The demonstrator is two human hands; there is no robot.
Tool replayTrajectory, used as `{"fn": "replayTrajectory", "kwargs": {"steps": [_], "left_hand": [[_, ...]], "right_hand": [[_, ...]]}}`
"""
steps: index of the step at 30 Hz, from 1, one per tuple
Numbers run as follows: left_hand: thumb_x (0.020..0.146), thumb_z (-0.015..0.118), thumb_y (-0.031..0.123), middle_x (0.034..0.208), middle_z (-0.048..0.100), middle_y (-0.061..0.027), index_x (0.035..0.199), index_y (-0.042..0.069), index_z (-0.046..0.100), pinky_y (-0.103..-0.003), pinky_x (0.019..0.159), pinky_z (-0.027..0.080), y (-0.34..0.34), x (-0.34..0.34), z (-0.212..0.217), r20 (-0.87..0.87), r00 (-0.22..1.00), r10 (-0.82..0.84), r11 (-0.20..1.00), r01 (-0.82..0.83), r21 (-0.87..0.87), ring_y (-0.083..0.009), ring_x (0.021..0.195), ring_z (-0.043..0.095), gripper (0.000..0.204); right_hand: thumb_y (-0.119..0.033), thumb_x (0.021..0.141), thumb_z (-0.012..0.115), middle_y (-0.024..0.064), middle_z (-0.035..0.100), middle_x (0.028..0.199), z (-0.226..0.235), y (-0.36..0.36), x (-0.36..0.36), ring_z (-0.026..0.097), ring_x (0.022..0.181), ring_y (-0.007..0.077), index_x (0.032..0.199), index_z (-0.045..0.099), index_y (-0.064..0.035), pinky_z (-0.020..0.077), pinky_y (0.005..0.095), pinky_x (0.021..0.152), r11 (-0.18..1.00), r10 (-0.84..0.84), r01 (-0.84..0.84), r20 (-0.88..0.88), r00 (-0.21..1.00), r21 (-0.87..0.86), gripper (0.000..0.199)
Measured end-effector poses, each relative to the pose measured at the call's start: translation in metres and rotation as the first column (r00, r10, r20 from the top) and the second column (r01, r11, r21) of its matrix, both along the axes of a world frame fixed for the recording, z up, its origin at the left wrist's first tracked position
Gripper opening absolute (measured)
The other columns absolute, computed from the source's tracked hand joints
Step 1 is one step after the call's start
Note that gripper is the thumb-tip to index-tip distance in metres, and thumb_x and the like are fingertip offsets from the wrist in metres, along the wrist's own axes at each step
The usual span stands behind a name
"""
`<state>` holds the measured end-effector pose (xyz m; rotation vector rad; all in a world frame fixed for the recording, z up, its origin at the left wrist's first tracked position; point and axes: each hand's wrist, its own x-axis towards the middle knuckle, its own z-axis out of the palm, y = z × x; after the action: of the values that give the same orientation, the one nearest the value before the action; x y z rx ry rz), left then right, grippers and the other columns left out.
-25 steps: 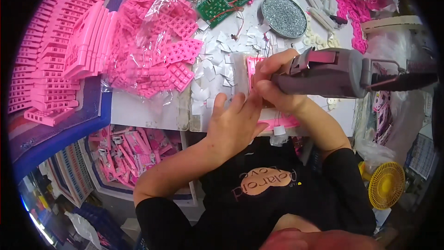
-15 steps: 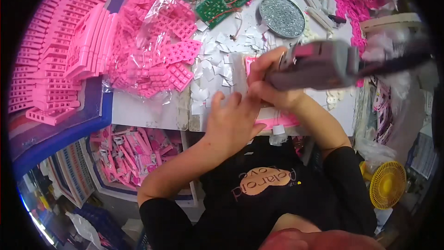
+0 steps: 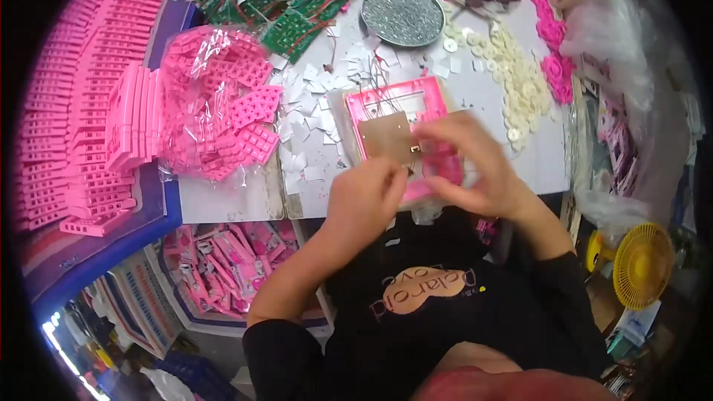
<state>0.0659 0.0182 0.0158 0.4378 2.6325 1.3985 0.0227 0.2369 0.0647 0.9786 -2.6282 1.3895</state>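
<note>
bench: white table (image 3: 223, 200) crowded; near edge runs just in front of the person, blue bin (image 3: 96, 252) of pink parts at its left
stock: bagged pink pieces (image 3: 215, 104), green boards (image 3: 297, 0), round screw tray (image 3: 403, 15), white buttons (image 3: 512, 74); lots unassembled, so I judge much work left
unit: pink frame (image 3: 401, 100) flat mid-table, brown board (image 3: 386, 137) seated in it, wires loose on top; looks part-built
left hand (image 3: 368, 197): fingers curled, tips pinching at board's lower edge
right hand (image 3: 468, 160): blurred, fingers bent over frame's right side; pinch or not, cannot tell
room: tight; only bare strip right of frame
</note>
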Motion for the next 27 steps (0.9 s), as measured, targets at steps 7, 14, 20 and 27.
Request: {"fn": "replayTrajectory", "kwargs": {"steps": [7, 14, 20, 27], "left_hand": [[0.091, 0.068, 0.005, 0.084, 0.070, -0.0033, 0.104, -0.002, 0.070, -0.023, 0.061, 0.048, -0.016, 0.000, 0.004, 0.485, 0.875, -0.004, 0.883, -0.224, 0.412, -0.0055, 0.068, 0.058, 0.015], [0.086, 0.072, 0.009, 0.079, 0.068, -0.0120, 0.097, 0.000, 0.069, -0.032, 0.061, 0.052, -0.008, 0.002, 0.002, 0.072, 0.991, 0.112, 0.986, -0.120, 0.117, -0.0212, 0.064, 0.065, 0.014], [0.085, 0.071, 0.008, 0.079, 0.066, -0.0127, 0.094, 0.000, 0.066, -0.036, 0.061, 0.052, 0.005, 0.001, 0.004, -0.020, 0.985, 0.173, 0.983, -0.171, 0.070, -0.0255, 0.067, 0.067, 0.013], [0.084, 0.071, 0.009, 0.076, 0.065, -0.0123, 0.093, 0.002, 0.063, -0.035, 0.059, 0.052, 0.015, -0.001, 0.004, 0.005, 0.977, 0.214, 0.976, -0.214, 0.040, -0.0251, 0.065, 0.066, 0.014]], "right_hand": [[-0.006, 0.087, 0.071, 0.0022, 0.066, 0.073, -0.031, -0.022, -0.009, 0.061, 0.062, 0.0093, 0.097, 0.070, -0.0045, 0.0467, 0.0247, 0.056, 0.997, 0.063, -0.043, 0.326, 0.943, -0.067, 0.010], [-0.007, 0.088, 0.071, -0.0012, 0.066, 0.073, -0.035, -0.020, -0.012, 0.058, 0.062, 0.0028, 0.097, 0.069, -0.0039, 0.0422, 0.0205, 0.054, 0.995, 0.076, -0.033, 0.523, 0.849, -0.091, 0.010], [-0.006, 0.088, 0.071, -0.0004, 0.065, 0.072, -0.035, -0.023, -0.005, 0.057, 0.062, 0.0039, 0.098, 0.068, -0.0040, 0.0427, 0.0217, 0.054, 0.993, 0.046, 0.010, 0.451, 0.891, -0.121, 0.010], [-0.008, 0.088, 0.071, 0.0010, 0.064, 0.072, -0.040, -0.021, 0.001, 0.059, 0.063, 0.0065, 0.096, 0.066, -0.0027, 0.0468, 0.0234, 0.056, 0.985, 0.018, 0.069, 0.494, 0.869, -0.157, 0.010]]}}
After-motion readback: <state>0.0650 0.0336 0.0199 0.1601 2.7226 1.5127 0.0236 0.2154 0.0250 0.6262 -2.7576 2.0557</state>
